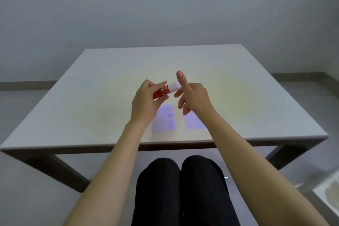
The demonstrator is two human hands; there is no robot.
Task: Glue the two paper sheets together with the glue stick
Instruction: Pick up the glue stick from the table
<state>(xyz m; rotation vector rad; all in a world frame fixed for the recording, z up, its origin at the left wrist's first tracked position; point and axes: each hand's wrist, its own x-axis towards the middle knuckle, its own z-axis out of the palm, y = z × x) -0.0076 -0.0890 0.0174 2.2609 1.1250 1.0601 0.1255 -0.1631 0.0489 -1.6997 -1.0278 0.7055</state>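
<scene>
Fingers (161, 86) pinch smooth red cylindrical glue stick (166, 90).

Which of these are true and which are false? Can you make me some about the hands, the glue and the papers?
1. The left hand holds the red glue stick. True.
2. The glue stick is lying on the table. False: it is held up in the air above it.
3. Two paper sheets lie side by side on the table, apart from each other. True.
4. The right hand is pressing down on a paper sheet. False: it is raised, at the glue stick's white cap.
5. The white cap is already off. False: it is still on the stick.
</scene>
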